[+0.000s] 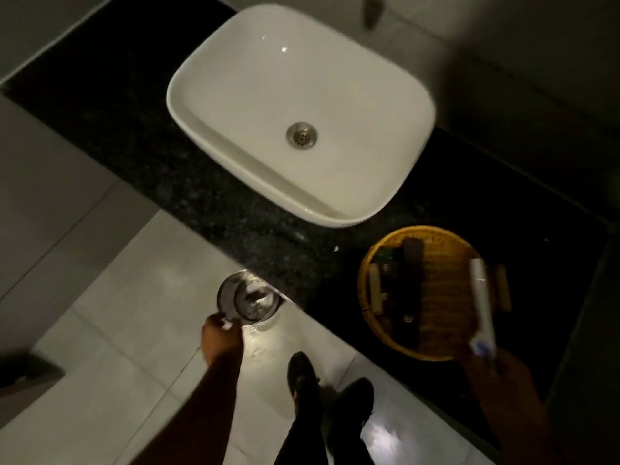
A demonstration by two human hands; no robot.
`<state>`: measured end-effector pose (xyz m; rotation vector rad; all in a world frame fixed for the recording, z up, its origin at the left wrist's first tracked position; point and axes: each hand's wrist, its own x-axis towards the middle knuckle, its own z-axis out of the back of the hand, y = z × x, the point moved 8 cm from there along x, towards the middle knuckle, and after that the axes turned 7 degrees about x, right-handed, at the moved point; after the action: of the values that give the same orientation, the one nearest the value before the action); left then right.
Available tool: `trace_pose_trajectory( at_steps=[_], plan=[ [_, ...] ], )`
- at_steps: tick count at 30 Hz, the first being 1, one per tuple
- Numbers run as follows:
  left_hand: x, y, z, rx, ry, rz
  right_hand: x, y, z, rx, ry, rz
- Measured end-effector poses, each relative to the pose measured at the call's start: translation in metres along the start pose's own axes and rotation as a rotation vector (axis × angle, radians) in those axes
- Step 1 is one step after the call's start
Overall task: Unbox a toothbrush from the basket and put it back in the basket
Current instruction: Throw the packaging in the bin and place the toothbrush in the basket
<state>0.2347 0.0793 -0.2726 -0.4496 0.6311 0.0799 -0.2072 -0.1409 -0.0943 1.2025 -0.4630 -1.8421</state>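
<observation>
At the near right end of the dark stone table (201,182), beside the white basin (385,105), sits the round woven basket (369,263), holding a long dark box (411,290) and a few smaller items too dim to name. Our right hand (503,367) is closed round the bottom of the toothbrush (481,303), a white stick with blue at the held end, which slants up over the basket's right side. It looks unboxed already, though blur leaves us unsure. Our left hand (219,333) is down past the table's front edge, pinching something small at the rim of a steel bin (248,300) on the floor; likely packaging, we cannot tell.

We judge the step in hand to be returning the toothbrush. To do it well, we lower it flat into the free strip right of the dark box, keep it clear of the basket's rim so nothing tips, and let go only once it rests on the weave.
</observation>
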Motion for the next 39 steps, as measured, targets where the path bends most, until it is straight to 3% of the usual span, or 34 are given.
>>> trace_pose_trajectory(
  at_steps=[3, 6, 10, 12, 18, 20, 24, 27, 30, 32, 35, 39],
  plan=[
    [-0.046, -0.011, 0.045, 0.114, -0.155, -0.1, -0.003, 0.018, 0.001, -0.003, 0.118, 0.034],
    [-0.109, -0.065, 0.083, 0.22, -0.34, -0.486, -0.007, 0.034, 0.003, -0.05, 0.231, 0.086],
    [-0.243, -0.182, 0.07, 0.306, -0.086, -1.341, -0.013, 0.051, 0.008, -0.16, 0.311, 0.126],
    [-0.313, -0.221, 0.044, 0.38, 0.061, -1.662, -0.02, 0.059, 0.011, -0.26, 0.364, 0.143],
    [-0.39, -0.27, -0.028, 0.85, 0.169, -2.01, -0.027, 0.092, 0.027, -0.498, 0.423, 0.266],
    [-0.39, -0.286, -0.039, 1.054, 0.017, -1.944, -0.024, 0.101, 0.033, -0.492, 0.416, 0.294],
    [-0.375, -0.285, -0.071, 1.169, 0.372, -1.845, -0.003, 0.099, 0.044, -0.542, 0.45, 0.236],
    [-0.348, -0.293, -0.062, 0.95, 0.492, -1.634, 0.014, 0.09, 0.056, -0.422, 0.427, 0.201],
    [-0.314, -0.292, -0.052, 0.565, 0.623, -1.271, 0.02, 0.081, 0.053, -0.099, 0.413, 0.113],
    [-0.293, -0.288, -0.051, 0.357, 0.612, -1.038, 0.021, 0.079, 0.041, 0.082, 0.393, 0.068],
    [-0.28, -0.269, -0.066, 0.309, 0.645, -0.799, 0.028, 0.077, 0.029, 0.141, 0.273, 0.053],
    [-0.276, -0.259, -0.089, 0.336, 0.693, -0.65, 0.037, 0.079, 0.023, 0.071, 0.139, 0.028]
  ],
)
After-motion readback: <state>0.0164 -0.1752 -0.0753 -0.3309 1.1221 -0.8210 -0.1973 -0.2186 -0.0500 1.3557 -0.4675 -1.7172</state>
